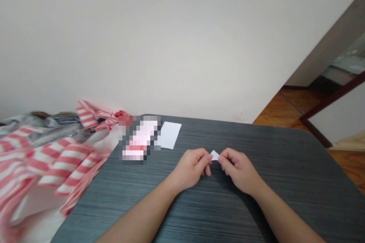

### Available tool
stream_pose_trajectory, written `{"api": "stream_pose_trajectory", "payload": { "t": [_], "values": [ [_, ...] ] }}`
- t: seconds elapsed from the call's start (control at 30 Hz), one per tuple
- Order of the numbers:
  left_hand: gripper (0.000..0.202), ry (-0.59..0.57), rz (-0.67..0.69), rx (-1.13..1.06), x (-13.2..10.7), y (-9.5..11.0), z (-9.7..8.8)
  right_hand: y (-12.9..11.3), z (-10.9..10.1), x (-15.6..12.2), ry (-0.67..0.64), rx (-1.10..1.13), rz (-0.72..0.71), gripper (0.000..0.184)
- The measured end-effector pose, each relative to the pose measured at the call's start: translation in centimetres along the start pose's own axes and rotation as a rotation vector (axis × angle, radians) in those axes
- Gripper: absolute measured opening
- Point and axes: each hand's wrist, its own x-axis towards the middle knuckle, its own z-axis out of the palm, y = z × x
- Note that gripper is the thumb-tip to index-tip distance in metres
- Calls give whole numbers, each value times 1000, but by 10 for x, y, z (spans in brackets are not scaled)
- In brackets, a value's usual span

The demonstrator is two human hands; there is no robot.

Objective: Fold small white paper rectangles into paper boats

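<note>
A small folded piece of white paper point(215, 155) with a pointed top is held just above the dark table. My left hand point(193, 166) pinches its left side between thumb and fingers. On the right side, my right hand point(238, 169) grips it the same way. The fingertips cover both lower ends of the paper, so only its middle and peak show. Beyond my left hand, a flat white sheet of paper point(171, 135) lies on the table, touched by neither hand.
The dark wood-grain table point(285, 167) stands against a pale wall point(182, 45). A pixelated flat object point(142, 136) lies beside the white sheet. Red-and-white striped cloth point(62, 163) is heaped left of the table. Wooden floor point(273, 110) and a doorway show at right.
</note>
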Motion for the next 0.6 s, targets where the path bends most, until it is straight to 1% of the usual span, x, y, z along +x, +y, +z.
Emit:
{"api": "stream_pose_trajectory", "payload": {
  "t": [0.17,0.4,0.6],
  "values": [
    [36,25,6,-35,0,-1,1,2,-1,0,7,-10,5,25],
    [31,23,33,-96,2,-12,3,7,-1,0,30,37,58,26],
    [30,12,37,-70,0,-10,1,4,-1,0,10,38,60,24]
  ]
}}
